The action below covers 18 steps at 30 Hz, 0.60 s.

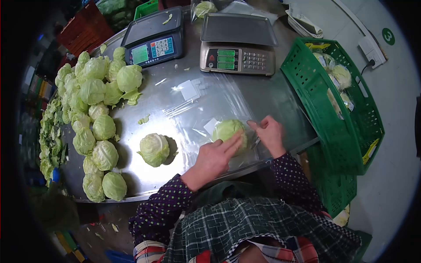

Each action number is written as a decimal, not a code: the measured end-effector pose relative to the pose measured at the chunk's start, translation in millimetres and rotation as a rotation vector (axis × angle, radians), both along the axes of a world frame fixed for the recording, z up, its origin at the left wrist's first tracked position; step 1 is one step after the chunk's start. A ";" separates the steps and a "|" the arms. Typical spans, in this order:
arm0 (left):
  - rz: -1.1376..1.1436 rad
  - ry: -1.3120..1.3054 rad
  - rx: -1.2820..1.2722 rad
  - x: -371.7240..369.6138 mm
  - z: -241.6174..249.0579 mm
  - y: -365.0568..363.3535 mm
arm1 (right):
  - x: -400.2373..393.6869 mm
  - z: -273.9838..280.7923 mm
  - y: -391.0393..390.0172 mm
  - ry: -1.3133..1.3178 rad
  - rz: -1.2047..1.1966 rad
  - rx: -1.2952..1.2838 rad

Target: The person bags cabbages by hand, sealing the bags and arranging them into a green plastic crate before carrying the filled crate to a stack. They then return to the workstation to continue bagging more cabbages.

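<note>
A pale green cabbage (229, 130) lies at the front of the steel table, in or on a clear plastic bag. My left hand (215, 158) rests on this cabbage from the left, its fingers stretched out over the top. To the right, my right hand (270, 133) has thumb and fingers pinched at what looks like the edge of the bag. Flat clear plastic bags (206, 103) are spread behind the cabbage, with small white labels (189, 90) among them. Left of my hands sits a single loose cabbage (154, 149).
Many cabbages (93, 91) are heaped along the table's left side. Two weighing scales, a dark one (153, 37) and a silver one (238, 46), stand at the back. At right, a green crate (333, 105) holds bagged cabbages. The steel table's (144, 186) front edge is close to my body.
</note>
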<state>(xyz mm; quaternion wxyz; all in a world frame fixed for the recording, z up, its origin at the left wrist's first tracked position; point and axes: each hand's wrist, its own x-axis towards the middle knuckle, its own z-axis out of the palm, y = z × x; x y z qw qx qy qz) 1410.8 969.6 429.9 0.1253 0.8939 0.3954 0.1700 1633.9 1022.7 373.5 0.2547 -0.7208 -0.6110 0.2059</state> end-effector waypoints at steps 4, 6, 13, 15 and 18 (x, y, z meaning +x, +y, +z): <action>-0.376 0.106 0.117 -24.3 -13.2 -6.7 | -13.0 -2.4 16.3 -0.249 0.165 0.783; -0.292 0.145 0.072 -26.8 -6.7 -19.3 | -16.8 -16.6 16.1 -0.055 0.289 0.476; -0.177 0.143 0.106 -40.5 -18.4 -16.3 | -21.1 31.5 27.4 -0.172 0.448 0.330; -0.070 -0.253 0.169 -65.8 32.6 -6.5 | -19.1 94.1 12.1 0.103 0.454 0.273; -0.055 -0.372 0.318 -84.3 128.0 -2.1 | -20.9 158.3 9.0 0.067 0.663 0.228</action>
